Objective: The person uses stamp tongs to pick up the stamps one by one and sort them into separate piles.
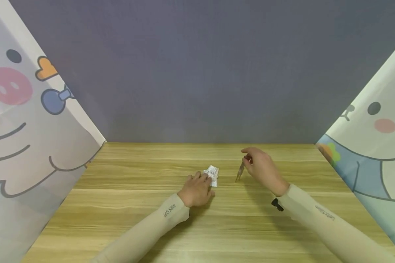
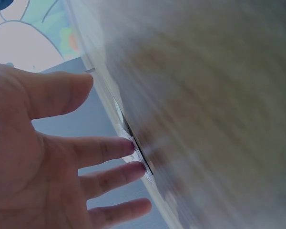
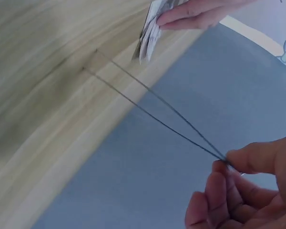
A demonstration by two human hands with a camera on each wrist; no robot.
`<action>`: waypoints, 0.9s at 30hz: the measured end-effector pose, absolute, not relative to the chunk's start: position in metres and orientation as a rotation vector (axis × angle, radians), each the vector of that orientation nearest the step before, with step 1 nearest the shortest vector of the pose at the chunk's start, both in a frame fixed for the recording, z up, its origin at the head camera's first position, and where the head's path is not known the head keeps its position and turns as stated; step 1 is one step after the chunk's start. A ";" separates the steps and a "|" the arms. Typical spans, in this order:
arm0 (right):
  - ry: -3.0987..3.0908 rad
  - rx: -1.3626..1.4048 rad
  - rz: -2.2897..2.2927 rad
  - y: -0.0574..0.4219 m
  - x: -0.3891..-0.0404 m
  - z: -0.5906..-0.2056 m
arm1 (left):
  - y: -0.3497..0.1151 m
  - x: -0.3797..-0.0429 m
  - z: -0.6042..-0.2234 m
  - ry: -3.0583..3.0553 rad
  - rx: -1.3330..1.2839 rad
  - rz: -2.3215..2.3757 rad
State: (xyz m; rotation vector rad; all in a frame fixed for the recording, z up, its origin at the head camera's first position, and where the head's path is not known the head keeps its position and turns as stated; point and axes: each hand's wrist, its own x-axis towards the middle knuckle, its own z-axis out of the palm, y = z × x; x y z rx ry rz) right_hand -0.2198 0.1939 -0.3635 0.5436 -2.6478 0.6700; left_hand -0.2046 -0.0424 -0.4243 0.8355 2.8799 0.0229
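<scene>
In the head view my left hand (image 1: 197,190) rests on the table with its fingertips on a small white printed paper (image 1: 212,176). The left wrist view shows this hand's fingers spread and fairly straight, touching the whitish paper's edge (image 2: 148,174). Fanned, folded-looking layers of the paper (image 3: 150,43) show in the right wrist view. To the right, my right hand (image 1: 261,168) pinches what looks like a pair of tweezers (image 1: 240,171) at the joined end. Two thin prongs spread from the fingers, tips pointing down towards the tabletop; whether they touch it I cannot tell.
The wood-grain table (image 1: 135,171) meets a plain grey wall (image 1: 197,73) at the back. Printed cartoon panels stand at the left (image 1: 26,120) and right (image 1: 382,153). A black strap piece (image 1: 277,204) hangs by the right sleeve's cuff.
</scene>
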 end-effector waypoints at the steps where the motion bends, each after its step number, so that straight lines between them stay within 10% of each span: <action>1: -2.644 0.558 0.679 0.192 -0.221 -0.365 | -0.042 -0.205 -0.424 2.880 0.835 0.021; 27: -2.605 0.686 1.225 0.160 -0.275 -0.401 | -0.035 -0.216 -0.426 2.783 0.852 -0.008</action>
